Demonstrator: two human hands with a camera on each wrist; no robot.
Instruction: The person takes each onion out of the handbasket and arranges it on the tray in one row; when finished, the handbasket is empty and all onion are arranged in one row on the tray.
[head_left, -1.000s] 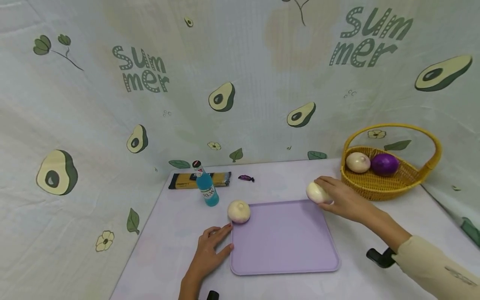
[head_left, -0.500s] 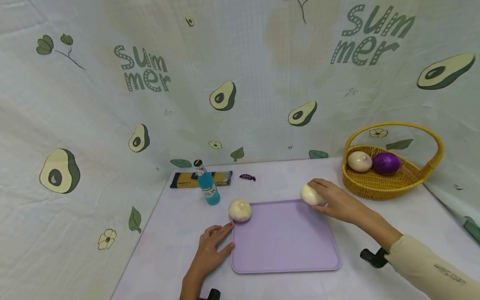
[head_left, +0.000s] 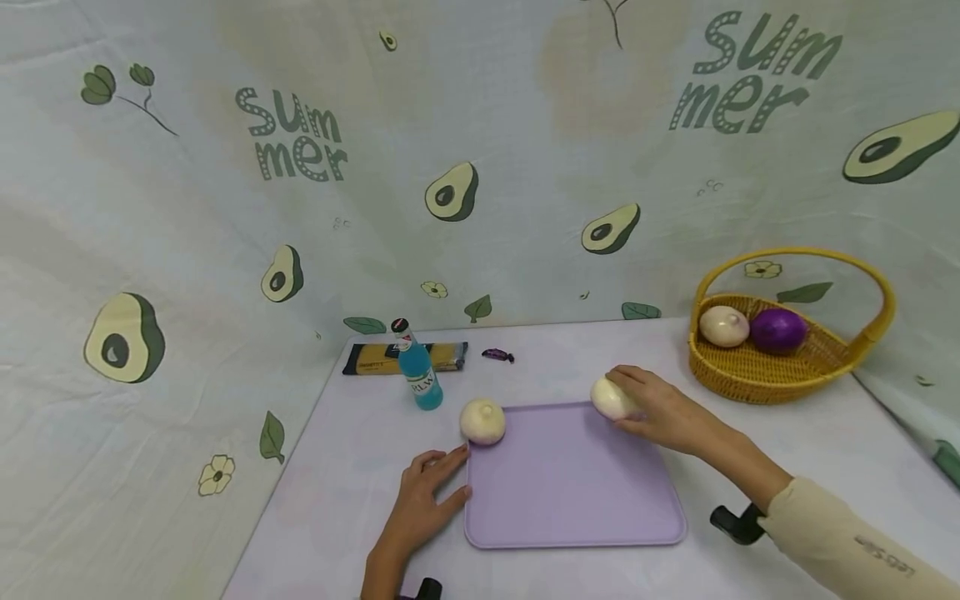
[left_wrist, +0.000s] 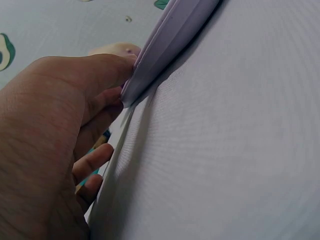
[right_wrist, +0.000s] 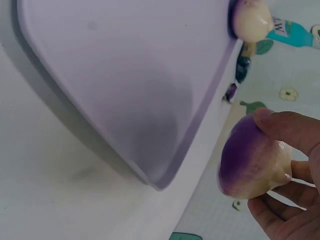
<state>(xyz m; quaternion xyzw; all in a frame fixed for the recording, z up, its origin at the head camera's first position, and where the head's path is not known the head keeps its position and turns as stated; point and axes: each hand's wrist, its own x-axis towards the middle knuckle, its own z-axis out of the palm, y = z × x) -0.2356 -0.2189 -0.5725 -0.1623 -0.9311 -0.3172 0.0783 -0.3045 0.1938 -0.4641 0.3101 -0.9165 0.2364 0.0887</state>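
My right hand [head_left: 660, 410] grips a glossy onion [right_wrist: 252, 160], cream at the top and purple at the bottom, between thumb and fingers. In the head view this onion overlaps the far right corner of the lilac tray [head_left: 570, 492]; in the right wrist view it shows beside that corner. A similar pale onion [head_left: 482, 422] rests at the tray's far left corner. My left hand [head_left: 422, 498] lies at the tray's left side, fingers spread, with thumb and forefinger tips touching the rim [left_wrist: 165, 42].
At the back right stands a yellow wicker basket [head_left: 757, 383] with a pale onion [head_left: 724, 326] and a purple onion [head_left: 778, 331]. A blue bottle [head_left: 420, 375], a pasta packet [head_left: 375, 359] and a purple wrapped candy [head_left: 498, 355] are at the back left.
My right hand has carried the onion leftward from beyond the tray's corner to over its far edge. The left hand stays at the tray's left rim.
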